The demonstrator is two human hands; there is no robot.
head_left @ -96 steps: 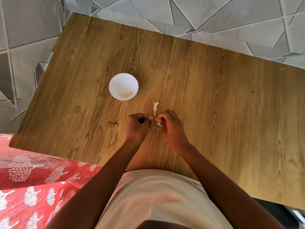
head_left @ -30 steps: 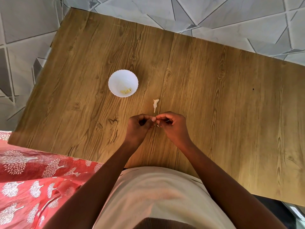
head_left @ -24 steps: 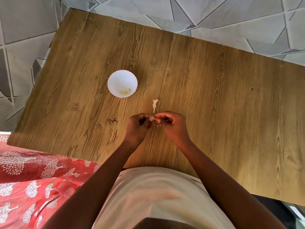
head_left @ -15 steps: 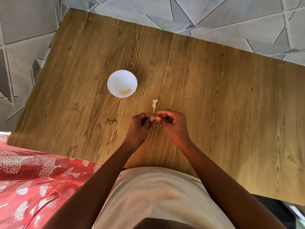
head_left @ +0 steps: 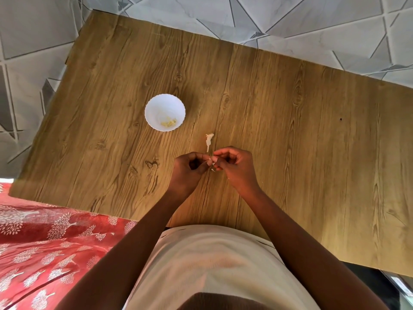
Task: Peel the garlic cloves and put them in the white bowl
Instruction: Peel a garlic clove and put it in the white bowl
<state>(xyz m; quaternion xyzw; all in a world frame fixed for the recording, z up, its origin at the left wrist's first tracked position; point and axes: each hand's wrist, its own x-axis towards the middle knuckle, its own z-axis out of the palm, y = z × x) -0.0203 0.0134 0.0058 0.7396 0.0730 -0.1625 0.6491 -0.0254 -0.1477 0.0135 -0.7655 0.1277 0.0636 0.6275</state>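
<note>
The garlic clove [head_left: 211, 163] is a very small, pale piece, held just above the tabletop [head_left: 290, 135] between the two hands; most of it is hidden by the fingertips, so its shape is hard to tell. A thin pale flake of skin sticks out below it. The left hand [head_left: 186, 173] has its fingers curled and pinches the clove with thumb and forefinger. The right hand [head_left: 234, 167] is also curled, and its thumb and forefinger pinch the same small piece from the other side, so the fingertips of both hands meet.

Just beyond the hands lies a garlic stem [head_left: 209, 140], whitish and dry, with a narrow stalk and a frayed, wider end pointing away from the person. It is near the hands but not touching them.

The white bowl [head_left: 156, 108] stands farther to the left, apart from the stem. It is round, smooth and glossy, with a finely scalloped rim. Inside it are a few small peeled cloves [head_left: 169, 123], yellowish, lying together at the near side of the bottom.

The tabletop is of wood pattern, light brown with dark grain lines and knots. Beyond it is a floor [head_left: 290, 21] of grey marble-like tiles in triangular shapes. At lower left is a red cloth [head_left: 44, 253] printed with small white trees.
</note>
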